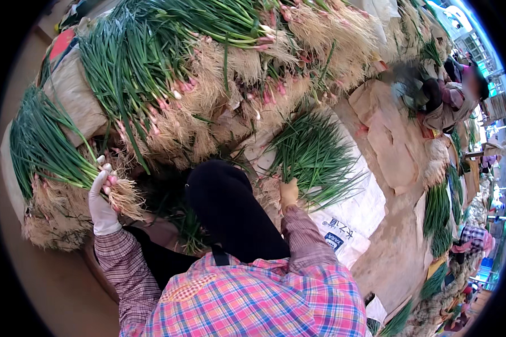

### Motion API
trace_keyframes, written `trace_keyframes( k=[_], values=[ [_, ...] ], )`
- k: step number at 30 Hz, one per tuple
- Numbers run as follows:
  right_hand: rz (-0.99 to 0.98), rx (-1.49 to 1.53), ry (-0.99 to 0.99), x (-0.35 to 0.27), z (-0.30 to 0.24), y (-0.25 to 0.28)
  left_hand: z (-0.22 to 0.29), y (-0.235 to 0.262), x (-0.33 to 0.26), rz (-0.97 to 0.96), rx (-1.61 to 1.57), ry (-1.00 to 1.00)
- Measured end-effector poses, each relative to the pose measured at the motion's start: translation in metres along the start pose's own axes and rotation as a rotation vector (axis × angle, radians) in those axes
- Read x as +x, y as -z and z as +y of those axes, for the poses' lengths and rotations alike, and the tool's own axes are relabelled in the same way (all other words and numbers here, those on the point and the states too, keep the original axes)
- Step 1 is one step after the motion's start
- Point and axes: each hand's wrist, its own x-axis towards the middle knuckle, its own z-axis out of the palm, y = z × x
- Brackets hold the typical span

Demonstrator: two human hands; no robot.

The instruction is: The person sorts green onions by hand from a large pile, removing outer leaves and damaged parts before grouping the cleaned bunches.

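My left hand (101,205), in a white glove, is closed round the lower stems of a bunch of spring onions (80,168). Pinkish-white bulbs and pale stringy roots stick out past its fingers, and the long green leaves spread up to the left. To the right of my knee, my right hand (289,192), in a yellowish glove, is closed at the near left edge of a heap of spring onions (317,149). Those leaves fan out over a flattened white sack (371,196). Their bulb ends are mostly hidden.
A large pile of spring onions (129,67) with tangled roots runs across the far side. My dark-trousered knee (219,191) rises between my hands. Brown sheeting (393,151) covers the floor to the right. Another person (455,98) sits at the far right, near more bundles (438,208).
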Motion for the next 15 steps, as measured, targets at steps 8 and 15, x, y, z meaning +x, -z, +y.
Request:
trace_keyframes(
  k=[8, 15],
  values=[
    [0.163, 0.416, 0.219, -0.041, 0.002, 0.109, 0.002, 0.020, -0.009, 0.095, -0.025, 0.165],
    [0.250, -0.289, 0.405, 0.014, -0.070, 0.153, 0.012, 0.015, -0.014, -0.107, -0.194, 0.051]
  ],
)
